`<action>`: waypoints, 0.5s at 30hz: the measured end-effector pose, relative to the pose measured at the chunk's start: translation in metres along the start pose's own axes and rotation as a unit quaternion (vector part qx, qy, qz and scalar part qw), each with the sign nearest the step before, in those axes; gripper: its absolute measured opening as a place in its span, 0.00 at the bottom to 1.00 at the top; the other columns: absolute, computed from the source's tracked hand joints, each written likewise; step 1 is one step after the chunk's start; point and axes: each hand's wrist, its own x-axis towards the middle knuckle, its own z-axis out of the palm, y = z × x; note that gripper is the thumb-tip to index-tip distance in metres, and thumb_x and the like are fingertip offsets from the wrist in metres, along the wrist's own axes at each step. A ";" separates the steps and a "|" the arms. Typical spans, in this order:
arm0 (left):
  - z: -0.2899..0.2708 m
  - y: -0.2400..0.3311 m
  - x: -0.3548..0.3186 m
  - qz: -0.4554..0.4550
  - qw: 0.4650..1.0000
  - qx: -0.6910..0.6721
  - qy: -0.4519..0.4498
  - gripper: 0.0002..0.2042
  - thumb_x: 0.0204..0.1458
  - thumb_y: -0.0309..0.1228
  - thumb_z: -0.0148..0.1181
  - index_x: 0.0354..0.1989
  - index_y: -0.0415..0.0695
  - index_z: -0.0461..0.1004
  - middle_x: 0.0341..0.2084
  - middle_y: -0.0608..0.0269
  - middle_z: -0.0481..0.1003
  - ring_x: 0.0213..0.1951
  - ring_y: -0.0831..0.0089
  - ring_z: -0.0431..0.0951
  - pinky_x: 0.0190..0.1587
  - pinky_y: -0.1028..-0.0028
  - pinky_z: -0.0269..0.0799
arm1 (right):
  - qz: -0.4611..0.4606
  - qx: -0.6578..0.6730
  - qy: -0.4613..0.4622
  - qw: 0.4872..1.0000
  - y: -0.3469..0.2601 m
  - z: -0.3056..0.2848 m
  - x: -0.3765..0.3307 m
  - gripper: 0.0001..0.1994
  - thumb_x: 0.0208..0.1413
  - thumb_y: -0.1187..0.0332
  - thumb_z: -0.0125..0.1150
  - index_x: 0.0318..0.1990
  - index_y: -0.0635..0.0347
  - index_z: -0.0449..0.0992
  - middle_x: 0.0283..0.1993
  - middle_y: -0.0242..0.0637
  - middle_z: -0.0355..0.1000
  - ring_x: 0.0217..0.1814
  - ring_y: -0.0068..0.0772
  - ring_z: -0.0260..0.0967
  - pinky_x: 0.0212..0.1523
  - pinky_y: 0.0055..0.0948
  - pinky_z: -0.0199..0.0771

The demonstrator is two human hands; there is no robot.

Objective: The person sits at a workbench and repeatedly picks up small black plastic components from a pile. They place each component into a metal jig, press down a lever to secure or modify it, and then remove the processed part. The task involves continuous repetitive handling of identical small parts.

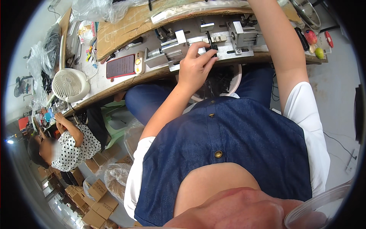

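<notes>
At the metal fixture on the bench, my left hand (196, 65) has its thumb and fingers closed around a small black part (212, 49). The part's thin upper end points up toward the middle of the fixture. On either side stand metal blocks, a left clamp block (173, 47) and a right clamp block (242, 36), both on a slotted metal base plate (232, 54). My right forearm (280, 42) stretches past the fixture's right side and leaves the top of the picture, so the right hand is out of sight.
A round tub (234, 78) with black pieces sits between my knees, below the bench edge. Left on the bench are a red-edged phone (121, 66) and a white fan (70, 84). Cardboard (126, 30) lies behind. Another person (74, 143) works at far left, near cardboard boxes (100, 204).
</notes>
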 end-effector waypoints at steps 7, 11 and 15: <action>0.007 -0.001 0.002 0.024 0.999 0.035 0.013 0.13 0.53 0.32 0.72 0.47 0.49 0.85 0.52 0.65 0.82 0.35 0.68 0.85 0.38 0.71 0.82 | -0.094 -0.056 -0.003 0.994 -0.032 0.052 -0.081 0.11 0.68 0.66 0.58 0.54 0.57 0.73 0.52 0.42 0.77 0.30 0.24 0.67 0.27 0.19 0.67; 0.003 0.001 0.006 0.030 0.999 0.035 0.005 0.16 0.53 0.33 0.72 0.51 0.49 0.83 0.53 0.65 0.81 0.35 0.67 0.85 0.39 0.71 0.82 | -0.099 -0.185 -0.020 0.977 -0.012 0.030 -0.147 0.13 0.65 0.69 0.62 0.54 0.59 0.76 0.53 0.37 0.78 0.46 0.29 0.70 0.45 0.26 0.70; -0.026 -0.002 0.021 0.042 0.999 0.002 0.022 0.15 0.55 0.29 0.68 0.51 0.52 0.82 0.49 0.63 0.81 0.40 0.62 0.85 0.43 0.66 0.83 | -0.135 -0.423 -0.068 0.893 0.016 0.058 -0.219 0.12 0.62 0.70 0.64 0.53 0.54 0.80 0.55 0.32 0.76 0.56 0.27 0.71 0.50 0.24 0.70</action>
